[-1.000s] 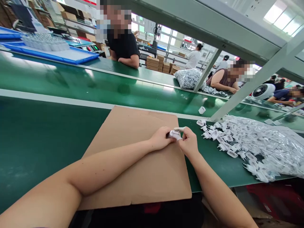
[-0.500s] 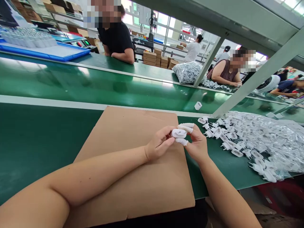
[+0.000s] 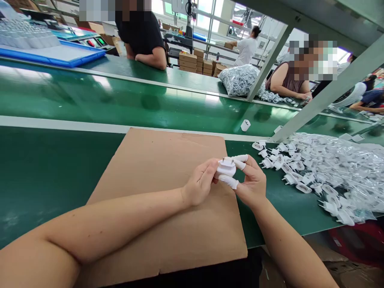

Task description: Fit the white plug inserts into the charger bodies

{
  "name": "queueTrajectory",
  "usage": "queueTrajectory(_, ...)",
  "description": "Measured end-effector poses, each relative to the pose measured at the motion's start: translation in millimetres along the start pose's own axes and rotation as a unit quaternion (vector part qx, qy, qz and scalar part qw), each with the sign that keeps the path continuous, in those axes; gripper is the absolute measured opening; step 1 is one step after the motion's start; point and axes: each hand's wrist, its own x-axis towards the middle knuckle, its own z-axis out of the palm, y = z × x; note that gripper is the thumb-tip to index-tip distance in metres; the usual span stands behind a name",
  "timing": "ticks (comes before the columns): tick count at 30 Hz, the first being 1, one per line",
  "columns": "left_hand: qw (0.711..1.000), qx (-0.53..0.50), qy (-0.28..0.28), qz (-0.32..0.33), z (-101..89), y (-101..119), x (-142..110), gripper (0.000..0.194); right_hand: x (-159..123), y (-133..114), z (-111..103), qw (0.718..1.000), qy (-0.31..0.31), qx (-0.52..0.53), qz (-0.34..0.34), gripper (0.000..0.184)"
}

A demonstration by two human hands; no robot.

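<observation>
A white two-pin plug adapter point(image 3: 226, 168) is held between both hands above the right part of a cardboard sheet point(image 3: 162, 160). Its metal pins point up and away from me. My left hand point(image 3: 200, 182) is closed on its left end, thumb and fingers pinching. From the other side my right hand point(image 3: 250, 176) grips it, with white finger cots on the thumb and two fingers. To the right of that hand lies a heap of similar white plug parts point(image 3: 300, 176), partly in a clear plastic bag point(image 3: 360, 172).
Beyond the cardboard runs a green conveyor belt point(image 3: 150, 108) with a white adapter housing point(image 3: 245, 125) on it. A slanted metal post point(image 3: 324, 92) rises at right. Across the belt stand a blue tray point(image 3: 72, 60) and a bag of grey-white parts point(image 3: 238, 80); several people sit there.
The adapter has been tilted in my fingers, so its pins now point up. The housing on the belt has shifted slightly left, and another piece shows beside the post.
</observation>
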Motion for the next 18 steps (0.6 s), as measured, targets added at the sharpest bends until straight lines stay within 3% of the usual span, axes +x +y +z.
queueTrajectory(4,0.998,-0.035,-0.047,0.016,-2.5,-0.9,0.7,0.059,-1.5,-1.1,-0.6,0.999,0.006,-0.041,-0.002,0.041)
queueTrajectory(10,0.997,-0.077,-0.001,-0.017,-1.3,6.0,1.1,0.066,-4.4,-1.8,0.4,0.999,0.017,-0.022,-0.041,0.056)
queueTrajectory(15,0.989,-0.119,0.006,-0.084,1.2,10.5,3.1,0.074,-2.2,-3.3,-3.5,0.988,-0.026,-0.092,-0.12,0.057)
queueTrajectory(18,0.991,-0.096,0.001,-0.088,2.7,10.8,2.3,0.076,-1.7,-5.8,-5.4,0.982,-0.013,-0.122,-0.141,0.056)
